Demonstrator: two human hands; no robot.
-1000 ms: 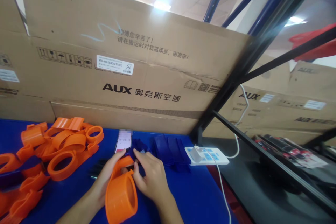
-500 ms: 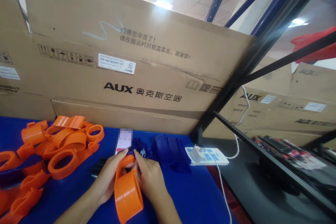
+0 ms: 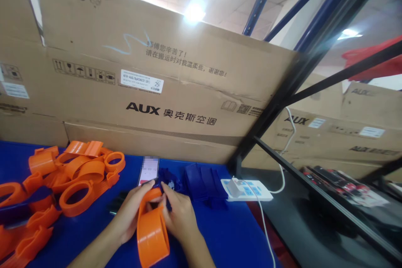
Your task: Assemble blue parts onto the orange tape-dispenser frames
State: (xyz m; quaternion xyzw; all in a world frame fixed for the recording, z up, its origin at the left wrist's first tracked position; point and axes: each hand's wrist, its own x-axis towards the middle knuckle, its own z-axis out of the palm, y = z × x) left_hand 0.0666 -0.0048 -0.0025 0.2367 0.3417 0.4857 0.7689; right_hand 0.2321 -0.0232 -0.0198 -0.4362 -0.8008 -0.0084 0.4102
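An orange plastic tape dispenser (image 3: 153,236) is held between both my hands above the blue table, its wide ring toward me. My left hand (image 3: 128,213) is closed around its left side, with the thumb near the far end. My right hand (image 3: 180,213) grips it from the right, fingertips at the opening near the far end. A small dark blue piece (image 3: 158,183) shows at that end, between my thumbs; my fingers hide most of it. Just beyond lie a phone (image 3: 150,169) with a timer on screen and small dark blue parts (image 3: 168,176).
Several orange tape dispensers (image 3: 77,199) are heaped on the left of the blue table (image 3: 226,234). Flat dark blue pieces (image 3: 201,182) lie right of my hands, beside a white power strip (image 3: 262,194) with a cable. A large cardboard box (image 3: 176,92) stands behind; a black rack post (image 3: 266,113) rises on the right.
The view has shifted slightly. My hands keep hold of the tape dispenser in nearly the same place, with a small shift of the fingers around the dark blue piece.
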